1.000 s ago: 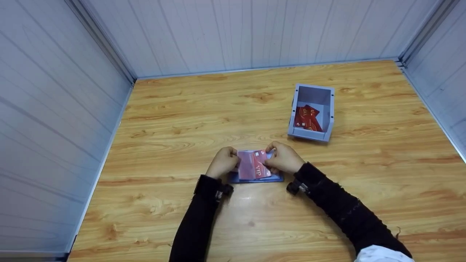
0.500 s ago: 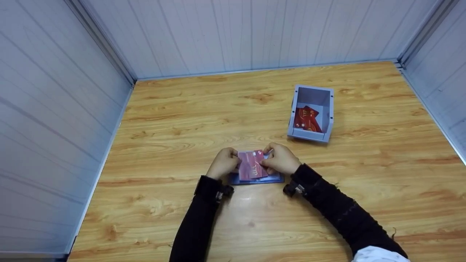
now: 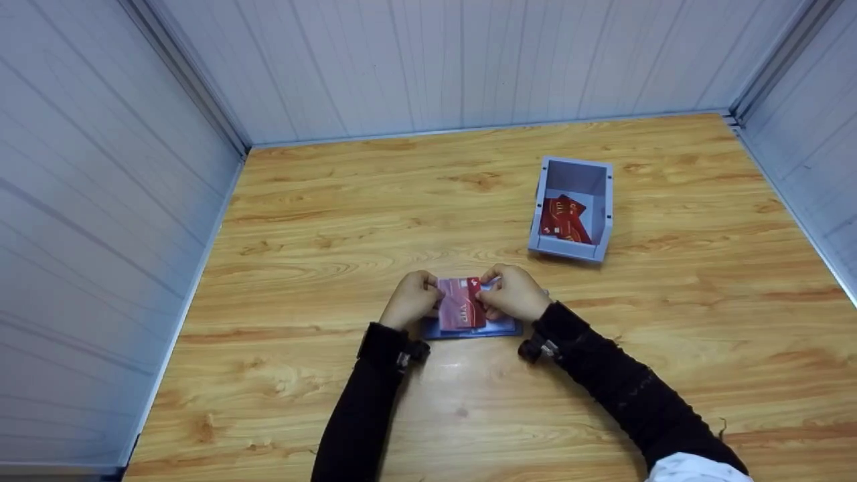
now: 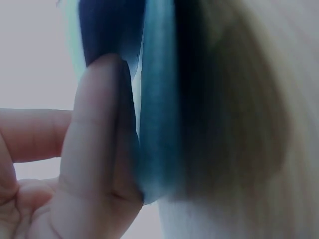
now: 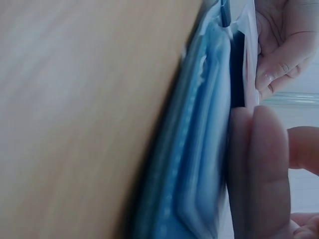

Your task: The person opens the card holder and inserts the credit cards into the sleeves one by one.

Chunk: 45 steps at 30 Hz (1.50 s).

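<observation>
A blue card holder (image 3: 510,328) lies open on the wooden table, its clear sleeves raised in the middle. One red VIP card (image 3: 478,313) sits mostly behind the pinkish clear sleeve (image 3: 450,304), its right strip sticking out bare. My left hand (image 3: 410,300) pinches the sleeve's left edge. With thumb and fingers, my right hand (image 3: 519,293) grips the card's right edge. In the left wrist view, a finger lies along the blue edge of the holder (image 4: 159,109). The right wrist view shows the stacked sleeves of the holder (image 5: 209,134) edge-on beside my fingers (image 5: 269,164).
Behind and to the right stands a grey plastic bin (image 3: 568,253), with several red VIP cards (image 3: 564,217) lying in it. Pale panel walls (image 3: 428,67) enclose the table (image 3: 321,234) at the back and both sides.
The red card has slid left into the clear sleeve, and my right hand has shifted left with it. My left hand keeps its place at the sleeve's edge.
</observation>
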{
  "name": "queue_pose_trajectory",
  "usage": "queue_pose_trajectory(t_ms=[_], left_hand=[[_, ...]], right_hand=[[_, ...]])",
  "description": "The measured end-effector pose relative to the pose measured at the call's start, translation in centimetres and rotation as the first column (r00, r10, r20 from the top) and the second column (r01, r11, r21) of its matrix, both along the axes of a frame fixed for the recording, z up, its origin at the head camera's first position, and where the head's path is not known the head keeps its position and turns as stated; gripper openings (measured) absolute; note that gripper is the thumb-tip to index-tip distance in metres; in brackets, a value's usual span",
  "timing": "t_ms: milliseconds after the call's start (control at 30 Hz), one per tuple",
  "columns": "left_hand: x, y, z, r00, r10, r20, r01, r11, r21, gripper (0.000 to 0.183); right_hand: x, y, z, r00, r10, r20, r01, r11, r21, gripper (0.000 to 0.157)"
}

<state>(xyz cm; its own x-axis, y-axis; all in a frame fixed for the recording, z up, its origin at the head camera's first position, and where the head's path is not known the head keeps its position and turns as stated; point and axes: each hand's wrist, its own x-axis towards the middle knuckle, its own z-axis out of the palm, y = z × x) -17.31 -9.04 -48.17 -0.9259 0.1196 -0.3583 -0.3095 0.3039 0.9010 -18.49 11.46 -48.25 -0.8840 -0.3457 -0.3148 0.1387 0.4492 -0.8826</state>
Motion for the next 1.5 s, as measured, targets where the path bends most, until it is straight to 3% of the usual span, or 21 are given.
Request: queue_pose_trajectory(t_ms=[467, 967, 1200, 1500], left_hand=[[0.1, 0.4, 0.1, 1.000, 0.018, 0.006, -0.018, 1.000, 0.024, 0.014], [0.0, 0.9, 0.1, 1.000, 0.019, -0.008, -0.019, 1.000, -0.008, 0.015], [0.1, 0.9, 0.1, 1.000, 0.016, -0.015, -0.017, 1.000, -0.009, 0.014], [0.1, 0.9, 0.0, 0.997, -0.026, -0.077, 0.018, 0.995, -0.099, 0.020]], right_hand=[[-0.1, -0.4, -0.1, 0.998, 0.006, 0.059, -0.004, 0.999, -0.043, 0.031], [-0.1, -0.6, 0.7, 0.988, -0.032, 0.149, 0.052, 0.990, -0.134, 0.039], [0.1, -0.6, 0.7, 0.993, -0.038, 0.111, 0.052, 0.990, -0.130, 0.037], [0.4, -0.5, 0.5, 0.998, -0.003, 0.064, 0.012, 0.991, -0.136, 0.038]])
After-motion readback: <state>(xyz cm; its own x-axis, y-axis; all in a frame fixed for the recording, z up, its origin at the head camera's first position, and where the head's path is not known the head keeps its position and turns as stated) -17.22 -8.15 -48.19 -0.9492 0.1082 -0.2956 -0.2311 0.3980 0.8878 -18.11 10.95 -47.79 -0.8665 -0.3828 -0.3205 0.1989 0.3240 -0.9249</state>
